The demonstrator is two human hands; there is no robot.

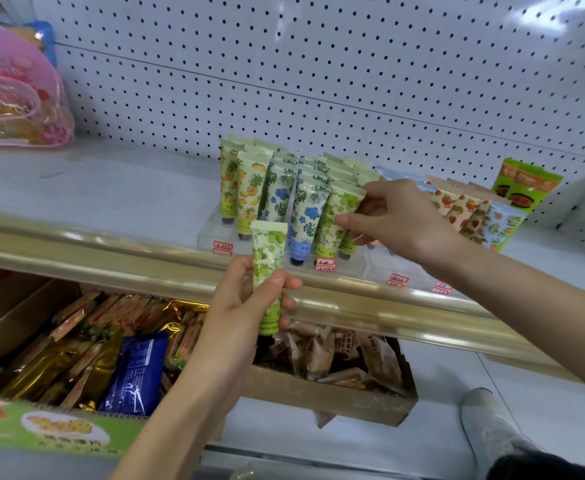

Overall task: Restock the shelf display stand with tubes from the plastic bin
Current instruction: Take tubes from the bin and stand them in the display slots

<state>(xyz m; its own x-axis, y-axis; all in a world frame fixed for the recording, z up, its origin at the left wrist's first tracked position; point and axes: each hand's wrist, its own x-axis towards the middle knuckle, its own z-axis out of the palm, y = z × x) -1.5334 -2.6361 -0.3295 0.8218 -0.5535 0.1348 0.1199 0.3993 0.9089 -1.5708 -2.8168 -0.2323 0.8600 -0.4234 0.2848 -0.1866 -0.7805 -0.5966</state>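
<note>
Left hand (246,306) grips a green tube (268,251); right hand (402,220) pinches the front tube (332,206) in the stand (211,237). Seat the gripped tube cap-down, upright.

- The green-fruit tube (269,268) in the left hand (246,306) is showing "NG" near its lower end.
- The stand tube (336,216) that the right hand (398,220) is pinching is showing "ING" low down.
- Red price labels (325,265) on the display stand (211,233) are carrying print too small to read.
- Brown snack packs (344,344) are carrying Chinese characters, too blurred to read.
</note>
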